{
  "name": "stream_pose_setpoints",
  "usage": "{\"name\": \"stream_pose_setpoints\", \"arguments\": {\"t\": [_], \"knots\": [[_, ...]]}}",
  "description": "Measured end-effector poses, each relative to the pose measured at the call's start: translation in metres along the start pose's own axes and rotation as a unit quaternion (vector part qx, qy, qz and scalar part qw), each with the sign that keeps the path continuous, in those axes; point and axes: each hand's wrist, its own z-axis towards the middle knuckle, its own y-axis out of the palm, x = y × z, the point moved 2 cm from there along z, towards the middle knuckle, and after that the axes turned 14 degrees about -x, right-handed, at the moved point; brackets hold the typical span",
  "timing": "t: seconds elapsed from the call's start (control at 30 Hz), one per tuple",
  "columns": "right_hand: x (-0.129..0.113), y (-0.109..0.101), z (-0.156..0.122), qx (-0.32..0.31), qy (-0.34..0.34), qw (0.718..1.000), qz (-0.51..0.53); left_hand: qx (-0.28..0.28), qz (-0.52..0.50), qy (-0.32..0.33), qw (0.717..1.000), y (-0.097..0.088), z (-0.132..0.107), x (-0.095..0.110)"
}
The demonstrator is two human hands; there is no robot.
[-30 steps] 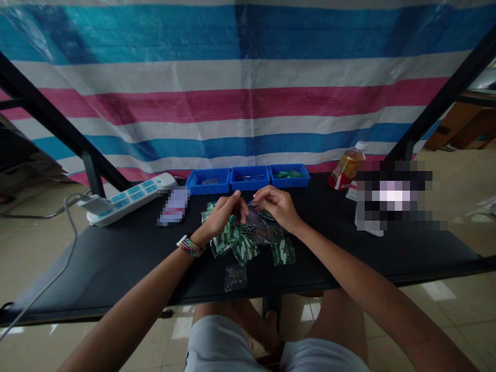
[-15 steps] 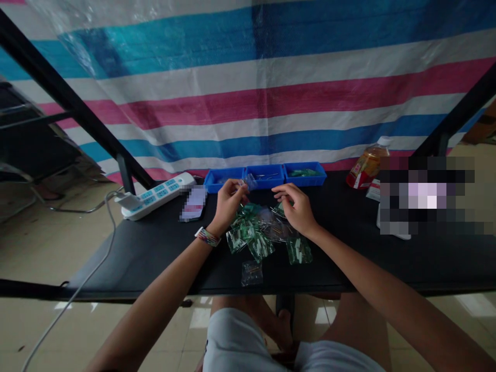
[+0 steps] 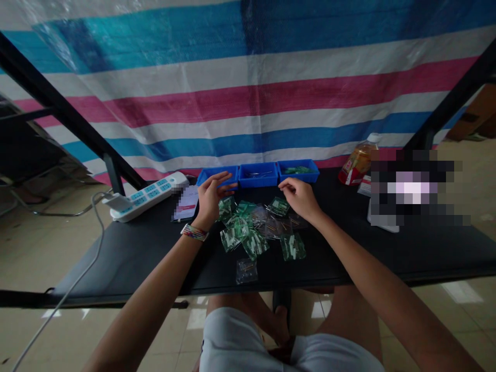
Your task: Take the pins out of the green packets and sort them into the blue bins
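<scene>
My left hand (image 3: 211,199) is open, its fingers stretched out over the front of the left blue tray (image 3: 199,182). No bag shows in it. My right hand (image 3: 302,199) hovers just in front of the right blue tray (image 3: 315,174), fingers loosely bent and nothing visible between them. Below and between the hands lies a pile of small green plastic bags (image 3: 254,244) holding pale, thin pieces. Clear bags (image 3: 273,226) with brass-coloured pins or screws are mixed in. One clear bag (image 3: 247,270) lies apart near the table's front edge.
The middle blue tray (image 3: 258,181) holds thin metal pieces; green bags lie in the right one. A power strip (image 3: 149,196) and a phone (image 3: 186,203) are at left. A drink bottle (image 3: 358,160) stands at right beside a blurred-out item. Striped sheeting (image 3: 256,103) hangs behind.
My left hand has let go of a small clear bag, moved left and spread its fingers. My right hand's fingers have bent more. The view has shifted slightly.
</scene>
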Motion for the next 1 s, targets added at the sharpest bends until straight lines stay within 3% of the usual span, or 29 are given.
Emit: {"name": "stream_pose_setpoints", "arguments": {"t": [0.13,0.27,0.53,0.73,0.87,1.0], "knots": [[0.013,-0.005,-0.002,-0.083,0.064,0.986,-0.133,-0.050,0.046,-0.005,0.998,0.012,-0.006,0.001],[0.018,-0.002,-0.002,-0.099,0.071,0.980,-0.156,-0.104,0.096,-0.011,0.990,0.024,-0.012,0.003],[0.026,0.003,0.003,-0.117,0.101,0.983,-0.097,-0.198,0.199,0.016,0.960,0.039,-0.021,-0.003],[0.026,0.002,0.001,-0.119,0.142,0.981,-0.059,-0.202,0.221,0.020,0.954,0.038,-0.020,-0.006],[0.021,0.001,0.005,-0.094,0.104,0.990,0.002,-0.203,0.225,0.021,0.953,0.037,-0.020,-0.007],[0.009,0.002,0.009,-0.033,0.045,0.986,0.157,-0.219,0.270,0.035,0.937,0.038,-0.023,-0.004]]}}
